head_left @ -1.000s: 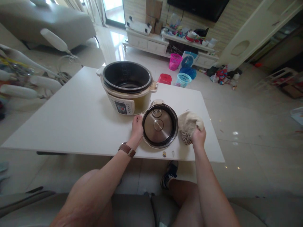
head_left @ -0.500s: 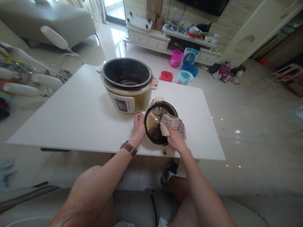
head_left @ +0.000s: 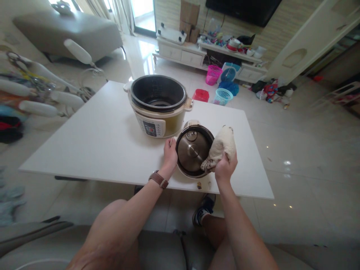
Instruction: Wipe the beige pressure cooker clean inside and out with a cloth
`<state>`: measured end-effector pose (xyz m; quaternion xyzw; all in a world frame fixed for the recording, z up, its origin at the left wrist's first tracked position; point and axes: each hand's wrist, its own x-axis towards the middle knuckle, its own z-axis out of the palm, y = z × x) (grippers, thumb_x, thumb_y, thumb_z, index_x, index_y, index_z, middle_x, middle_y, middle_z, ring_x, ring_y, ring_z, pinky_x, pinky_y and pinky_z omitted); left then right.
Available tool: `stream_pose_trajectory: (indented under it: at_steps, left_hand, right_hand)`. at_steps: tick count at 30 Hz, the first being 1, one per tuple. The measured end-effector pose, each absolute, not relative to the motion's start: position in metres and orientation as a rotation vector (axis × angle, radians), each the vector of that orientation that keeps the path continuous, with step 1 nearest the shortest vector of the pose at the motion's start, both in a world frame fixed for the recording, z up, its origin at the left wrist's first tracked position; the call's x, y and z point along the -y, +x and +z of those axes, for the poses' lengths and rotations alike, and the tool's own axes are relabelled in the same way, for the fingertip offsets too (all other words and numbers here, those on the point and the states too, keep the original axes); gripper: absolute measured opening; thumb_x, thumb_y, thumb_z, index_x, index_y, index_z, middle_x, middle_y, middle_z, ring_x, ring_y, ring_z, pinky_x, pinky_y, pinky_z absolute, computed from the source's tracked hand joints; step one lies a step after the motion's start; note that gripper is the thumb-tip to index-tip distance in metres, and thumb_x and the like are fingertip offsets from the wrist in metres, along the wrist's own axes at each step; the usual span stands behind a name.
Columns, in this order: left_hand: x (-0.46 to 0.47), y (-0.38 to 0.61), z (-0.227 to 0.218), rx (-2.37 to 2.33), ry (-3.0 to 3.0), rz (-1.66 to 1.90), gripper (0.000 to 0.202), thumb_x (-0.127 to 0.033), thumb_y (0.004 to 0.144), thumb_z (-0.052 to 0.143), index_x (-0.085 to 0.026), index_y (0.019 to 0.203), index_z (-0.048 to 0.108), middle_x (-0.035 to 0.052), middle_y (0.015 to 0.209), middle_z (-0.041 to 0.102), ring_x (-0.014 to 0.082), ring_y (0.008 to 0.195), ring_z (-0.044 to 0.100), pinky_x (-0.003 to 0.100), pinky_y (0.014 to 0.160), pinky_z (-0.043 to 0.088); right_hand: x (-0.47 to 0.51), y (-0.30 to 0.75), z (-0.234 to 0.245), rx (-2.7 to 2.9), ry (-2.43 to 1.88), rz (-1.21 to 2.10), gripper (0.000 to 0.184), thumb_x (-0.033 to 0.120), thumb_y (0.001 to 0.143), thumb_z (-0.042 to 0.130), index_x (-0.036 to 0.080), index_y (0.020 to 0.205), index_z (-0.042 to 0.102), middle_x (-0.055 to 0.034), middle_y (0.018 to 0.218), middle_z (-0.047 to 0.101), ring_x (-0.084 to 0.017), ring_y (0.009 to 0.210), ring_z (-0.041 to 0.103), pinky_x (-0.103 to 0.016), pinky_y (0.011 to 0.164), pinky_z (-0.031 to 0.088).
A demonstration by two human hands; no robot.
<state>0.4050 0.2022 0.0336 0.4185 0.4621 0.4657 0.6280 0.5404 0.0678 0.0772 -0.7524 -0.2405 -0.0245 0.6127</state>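
Note:
My left hand [head_left: 170, 155] grips the left edge of a pressure cooker lid [head_left: 187, 153], whose shiny metal inside and black sealing ring face up toward me. A beige patterned cloth [head_left: 223, 144] is bunched in my right hand [head_left: 225, 167], its lower end against the lid's right rim. Behind the lid, the electric pressure cooker [head_left: 173, 125] stands upright without its lid, showing a dark inner pot [head_left: 157, 90]. Its control panel faces the near side of the table. A small yellow and dark bit [head_left: 199, 185] lies by the table's front edge.
The white table [head_left: 98, 142] has its front edge just before my knees. White-armed fixture parts [head_left: 39, 108] reach in at the left. Beyond the table are a pink basket [head_left: 213, 74], a light blue basket [head_left: 223, 96], a red stool [head_left: 200, 95] and a low white cabinet [head_left: 180, 54].
My right hand has moved the cloth from the lid's metal middle to its right rim, and the cloth is folded differently. My left hand still holds the lid. The view has shifted slightly.

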Motion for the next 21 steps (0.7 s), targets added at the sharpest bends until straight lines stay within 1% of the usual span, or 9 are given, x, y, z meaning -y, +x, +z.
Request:
stream_pose_trajectory:
  at_steps: [3, 6, 7, 9, 11, 13, 15, 18, 21]
  left_hand:
    - [-0.202, 0.405, 0.034, -1.056, 0.971, 1.072, 0.028, -0.046, 0.096, 0.057, -0.019, 0.091, 0.060, 0.0018, 0.089, 0.060, 0.0169, 0.086, 0.054, 0.028, 0.082, 0.043]
    - [-0.201, 0.404, 0.035, -1.041, 0.973, 1.077, 0.030, -0.049, 0.094, 0.058, -0.019, 0.092, 0.060, 0.0024, 0.091, 0.061, 0.0173, 0.087, 0.054, 0.029, 0.083, 0.044]
    - [-0.200, 0.404, 0.036, -1.034, 0.970, 1.076, 0.031, -0.050, 0.094, 0.059, -0.019, 0.092, 0.060, 0.0026, 0.091, 0.061, 0.0175, 0.087, 0.054, 0.029, 0.083, 0.044]
    - [-0.199, 0.404, 0.037, -1.024, 0.970, 1.077, 0.032, -0.050, 0.093, 0.059, -0.019, 0.093, 0.060, 0.0030, 0.091, 0.061, 0.0178, 0.088, 0.054, 0.029, 0.084, 0.044]
    - [-0.199, 0.404, 0.039, -1.015, 0.980, 1.077, 0.032, -0.051, 0.092, 0.060, -0.019, 0.093, 0.061, 0.0034, 0.092, 0.062, 0.0182, 0.089, 0.055, 0.030, 0.085, 0.045]
    - [-0.198, 0.403, 0.040, -0.999, 0.997, 1.071, 0.033, -0.051, 0.091, 0.061, -0.019, 0.094, 0.061, 0.0037, 0.093, 0.063, 0.0184, 0.090, 0.056, 0.030, 0.087, 0.045]
    - [-0.197, 0.403, 0.041, -0.978, 1.009, 1.065, 0.033, -0.052, 0.090, 0.062, -0.019, 0.094, 0.061, 0.0036, 0.094, 0.063, 0.0183, 0.091, 0.056, 0.030, 0.088, 0.045]
    - [-0.197, 0.403, 0.043, -0.967, 1.013, 1.057, 0.033, -0.052, 0.090, 0.063, -0.019, 0.093, 0.061, 0.0032, 0.093, 0.062, 0.0181, 0.091, 0.056, 0.030, 0.089, 0.045]
    - [-0.197, 0.403, 0.045, -0.966, 0.977, 1.043, 0.030, -0.049, 0.091, 0.062, -0.019, 0.093, 0.061, 0.0037, 0.094, 0.064, 0.0180, 0.091, 0.057, 0.031, 0.090, 0.046]
  right_hand:
    - [-0.073, 0.532, 0.071, 0.742, -1.779, 0.035, 0.046, 0.030, 0.085, 0.055, 0.018, 0.129, 0.062, -0.0094, 0.110, 0.075, -0.026, 0.104, 0.069, -0.040, 0.099, 0.052]
    - [-0.088, 0.530, 0.052, 0.912, -1.820, 0.313, 0.055, 0.030, 0.087, 0.054, 0.021, 0.141, 0.055, -0.0098, 0.132, 0.069, -0.026, 0.123, 0.064, -0.044, 0.111, 0.046]
    - [-0.094, 0.530, 0.045, 0.954, -1.828, 0.394, 0.058, 0.032, 0.088, 0.052, 0.020, 0.145, 0.052, -0.0101, 0.140, 0.065, -0.026, 0.131, 0.059, -0.045, 0.116, 0.042]
    - [-0.105, 0.529, 0.030, 1.038, -1.863, 0.495, 0.064, 0.034, 0.090, 0.051, 0.018, 0.151, 0.046, -0.0109, 0.155, 0.052, -0.027, 0.146, 0.046, -0.049, 0.125, 0.030]
    - [-0.113, 0.528, 0.020, 1.100, -1.917, 0.515, 0.069, 0.035, 0.088, 0.053, 0.018, 0.155, 0.042, -0.0100, 0.164, 0.040, -0.029, 0.155, 0.032, -0.052, 0.129, 0.021]
    - [-0.118, 0.528, 0.015, 1.137, -1.969, 0.503, 0.074, 0.035, 0.086, 0.056, 0.020, 0.156, 0.040, -0.0086, 0.167, 0.034, -0.031, 0.158, 0.024, -0.055, 0.129, 0.017]
    - [-0.119, 0.528, 0.014, 1.154, -2.002, 0.504, 0.075, 0.033, 0.085, 0.057, 0.022, 0.157, 0.040, -0.0074, 0.168, 0.032, -0.033, 0.158, 0.021, -0.058, 0.128, 0.016]
    - [-0.119, 0.529, 0.015, 1.154, -1.999, 0.524, 0.068, 0.032, 0.088, 0.054, 0.026, 0.155, 0.044, -0.0048, 0.167, 0.035, -0.033, 0.158, 0.023, -0.059, 0.128, 0.014]
    - [-0.116, 0.525, 0.021, 1.141, -1.965, 0.574, 0.064, 0.035, 0.090, 0.053, 0.026, 0.154, 0.047, -0.0038, 0.164, 0.040, -0.033, 0.158, 0.022, -0.059, 0.128, 0.019]
